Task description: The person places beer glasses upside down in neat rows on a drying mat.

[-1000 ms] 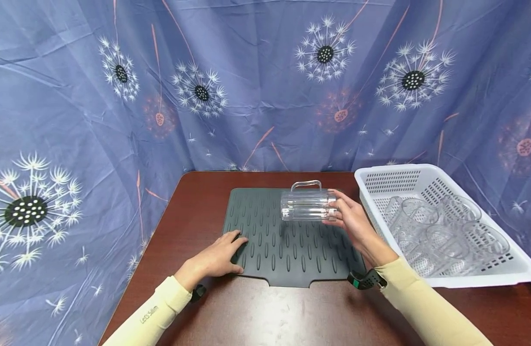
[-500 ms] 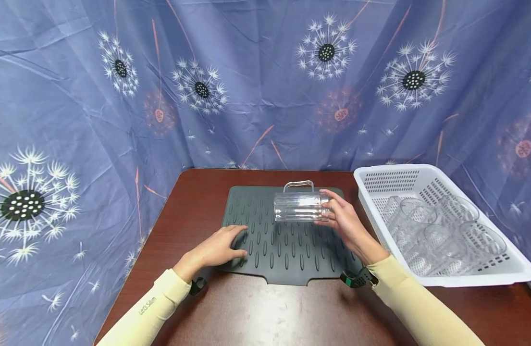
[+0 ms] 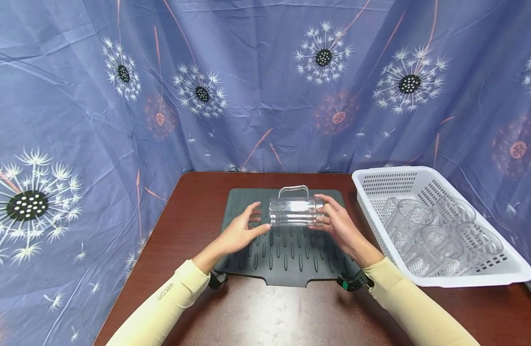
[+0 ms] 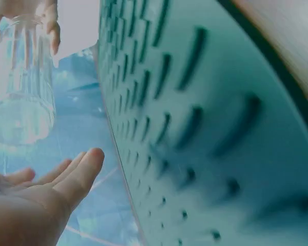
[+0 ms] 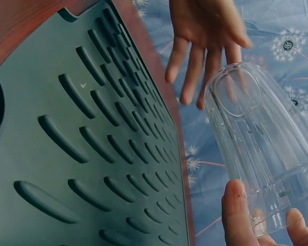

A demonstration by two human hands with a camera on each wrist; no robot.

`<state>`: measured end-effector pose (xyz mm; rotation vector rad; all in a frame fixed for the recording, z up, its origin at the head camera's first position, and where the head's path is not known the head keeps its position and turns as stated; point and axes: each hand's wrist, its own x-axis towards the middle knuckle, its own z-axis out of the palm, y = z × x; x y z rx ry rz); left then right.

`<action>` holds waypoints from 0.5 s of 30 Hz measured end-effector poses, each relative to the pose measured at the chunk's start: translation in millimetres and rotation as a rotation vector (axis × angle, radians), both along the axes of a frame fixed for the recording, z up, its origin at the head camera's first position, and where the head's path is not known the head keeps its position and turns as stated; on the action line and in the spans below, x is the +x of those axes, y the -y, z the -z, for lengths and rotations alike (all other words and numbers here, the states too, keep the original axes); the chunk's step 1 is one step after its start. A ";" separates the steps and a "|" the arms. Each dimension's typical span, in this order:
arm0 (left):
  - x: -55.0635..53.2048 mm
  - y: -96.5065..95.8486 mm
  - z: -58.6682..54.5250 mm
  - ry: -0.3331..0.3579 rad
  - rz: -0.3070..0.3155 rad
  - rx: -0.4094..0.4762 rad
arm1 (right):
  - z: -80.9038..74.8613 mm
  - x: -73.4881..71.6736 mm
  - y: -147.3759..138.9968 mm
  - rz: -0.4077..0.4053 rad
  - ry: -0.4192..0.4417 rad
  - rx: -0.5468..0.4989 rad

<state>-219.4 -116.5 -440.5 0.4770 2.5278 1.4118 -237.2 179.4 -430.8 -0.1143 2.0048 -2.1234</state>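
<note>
A clear glass mug (image 3: 293,212) lies sideways in the air above a dark grey ribbed mat (image 3: 287,262), its handle pointing away toward the curtain. My right hand (image 3: 340,226) grips it round the right end; in the right wrist view the thumb and fingertips press the glass (image 5: 262,128). From the left, my left hand (image 3: 241,233) reaches close to the mug's other end, fingers spread and thumb apart. The left wrist view shows this left hand (image 4: 46,200) with extended fingers, a gap between them and the glass (image 4: 23,87).
To the right stands a white perforated basket (image 3: 388,169) with several clear glass mugs (image 3: 442,240) lying in it. Mat and basket sit on a brown wooden table (image 3: 265,312). A blue dandelion-patterned curtain (image 3: 256,96) hangs behind the table.
My right hand has carried the mug a little to the left. My left hand has risen from the mat's left edge and moved right, close to the mug's end.
</note>
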 end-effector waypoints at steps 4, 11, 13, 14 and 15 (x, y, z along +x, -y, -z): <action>-6.3 -13.5 -0.6 0.114 -0.007 0.158 | 0.5 1.5 4.4 -0.007 0.004 -0.023; -8.4 -36.4 5.5 0.186 -0.047 0.448 | 1.7 2.9 12.0 -0.029 0.006 0.003; -8.6 -39.4 7.2 0.171 -0.070 0.495 | 2.0 2.7 13.1 -0.031 0.009 0.007; -8.3 -39.8 7.8 0.165 -0.086 0.499 | 2.4 2.6 13.2 -0.032 0.011 0.009; -8.2 -39.8 7.9 0.162 -0.103 0.499 | 2.8 2.4 13.2 -0.033 0.012 0.006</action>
